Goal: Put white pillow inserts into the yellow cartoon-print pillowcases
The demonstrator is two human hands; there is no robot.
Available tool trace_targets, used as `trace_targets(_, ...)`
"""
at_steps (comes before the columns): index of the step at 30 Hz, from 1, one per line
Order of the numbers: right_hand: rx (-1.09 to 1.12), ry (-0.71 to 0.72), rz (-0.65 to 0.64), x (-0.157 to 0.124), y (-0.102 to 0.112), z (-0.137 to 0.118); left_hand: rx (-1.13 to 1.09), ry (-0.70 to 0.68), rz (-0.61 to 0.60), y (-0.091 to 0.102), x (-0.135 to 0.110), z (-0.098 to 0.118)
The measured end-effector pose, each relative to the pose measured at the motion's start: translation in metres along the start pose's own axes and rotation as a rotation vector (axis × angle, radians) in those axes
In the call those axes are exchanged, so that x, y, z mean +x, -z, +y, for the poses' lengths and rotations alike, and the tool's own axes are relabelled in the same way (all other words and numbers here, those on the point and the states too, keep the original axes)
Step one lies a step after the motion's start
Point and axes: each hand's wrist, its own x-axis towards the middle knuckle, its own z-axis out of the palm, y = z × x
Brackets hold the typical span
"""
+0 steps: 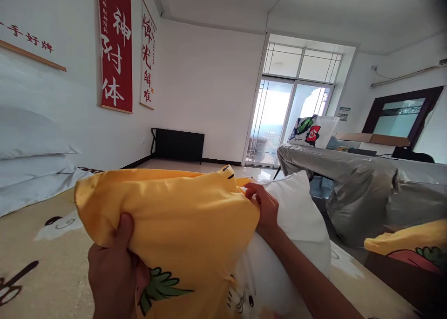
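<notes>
A yellow pillowcase (pixel 181 212) with a green leaf print and a cartoon face hangs between my hands. My left hand (pixel 113 268) grips its left part, with the thumb on top and the fingers folded underneath. At the right end, the fingers of my right hand (pixel 263 205) are closed on the pillowcase by its upper edge. Behind and below my right arm lies a plump white pillow (pixel 296 207), partly covered by the yellow cloth. Whether any of the pillow is inside the pillowcase I cannot tell.
White pillows (pixel 31 151) are stacked at the left on a beige patterned cover (pixel 66 258). Another yellow printed cloth (pixel 412 244) lies at the right edge. A table under a grey plastic sheet (pixel 359 188) bears boxes. A black folded panel (pixel 179 144) stands by the far wall.
</notes>
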Motion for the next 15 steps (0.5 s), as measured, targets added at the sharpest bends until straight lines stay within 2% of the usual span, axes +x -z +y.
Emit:
trace_targets(2,0.005,-0.156,-0.093,0.002,-0.008,0.012,0.036,0.032,0.025,0.000,0.003,0.000)
trace_targets(4,-0.083,-0.261,-0.189,0.009,-0.014,0.023,0.019,-0.004,0.048,0.002,0.001,0.000)
trace_targets(7,-0.289,-0.196,-0.389,0.027,-0.017,0.035,0.005,-0.071,0.049,0.002,-0.008,-0.004)
trace_targets(9,-0.351,-0.139,-0.589,0.038,-0.019,0.039,0.006,-0.089,0.009,0.000,-0.015,-0.008)
trace_targets(12,-0.388,-0.181,-0.845,0.046,-0.027,0.044,0.021,-0.108,-0.065,-0.001,-0.024,-0.016)
trace_targets(15,-0.452,-0.237,-0.878,0.048,-0.038,0.047,0.116,-0.244,-0.158,0.010,-0.023,-0.021)
